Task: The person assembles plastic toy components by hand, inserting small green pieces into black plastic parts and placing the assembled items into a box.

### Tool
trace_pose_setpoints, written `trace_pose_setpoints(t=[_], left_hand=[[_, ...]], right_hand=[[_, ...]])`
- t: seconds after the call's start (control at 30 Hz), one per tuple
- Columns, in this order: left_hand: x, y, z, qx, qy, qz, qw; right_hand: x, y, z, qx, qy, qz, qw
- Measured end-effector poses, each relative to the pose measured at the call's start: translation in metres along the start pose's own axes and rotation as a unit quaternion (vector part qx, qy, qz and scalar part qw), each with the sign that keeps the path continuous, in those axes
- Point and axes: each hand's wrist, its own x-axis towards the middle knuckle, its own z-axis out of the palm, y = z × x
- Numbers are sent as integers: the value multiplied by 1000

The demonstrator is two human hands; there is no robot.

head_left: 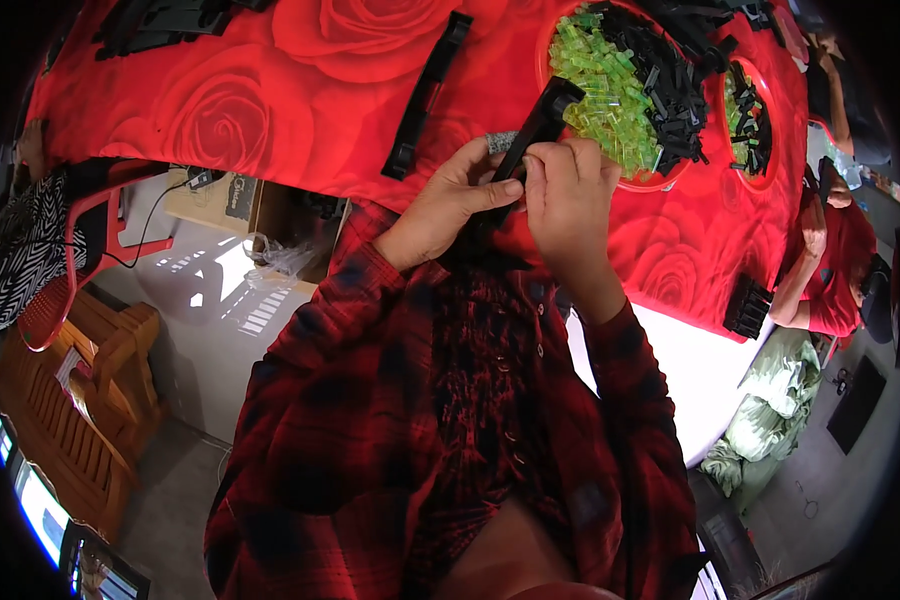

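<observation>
A long black plastic strip (pixel 544 112) with a blocky end slants up and away in front of my body. My left hand (pixel 448 207) is closed round its near part, thumb on top. A grey wrap (pixel 501 142) shows at a finger of that hand. My right hand (pixel 573 195) is closed in a pinch against the strip's right side; whatever is between its fingertips is hidden. A similar black strip (pixel 428 98) lies on the tablecloth to the left. Just beyond my right hand is a red basin (pixel 543 55) of translucent yellow-green pieces (pixel 600 95) and small black pieces (pixel 670 95).
The table has a red rose-patterned cloth (pixel 220 110). A smaller red basin (pixel 767 120) holds mixed pieces. More black parts (pixel 160 25) lie far left, and a black bundle (pixel 748 307) at the right edge. Other people sit right (pixel 835 265) and left (pixel 30 240).
</observation>
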Motion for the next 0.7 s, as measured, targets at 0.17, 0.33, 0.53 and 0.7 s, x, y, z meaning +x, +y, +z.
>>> trace_pose_setpoints(t=[0.17, 0.33, 0.53, 0.7], left_hand=[[-1, 0, -7, -23, -4, 10, 1000], [3, -6, -11, -27, -15, 33, 999], [1, 1, -9, -94, -41, 15, 995], [1, 1, -12, -90, -40, 17, 995]], right_hand=[[2, -4, -6, 50, -9, 17, 999], [8, -6, -8, 35, 10, 38, 999], [18, -4, -8, -1, 32, 19, 999], [27, -6, -12, -14, 6, -35, 999]])
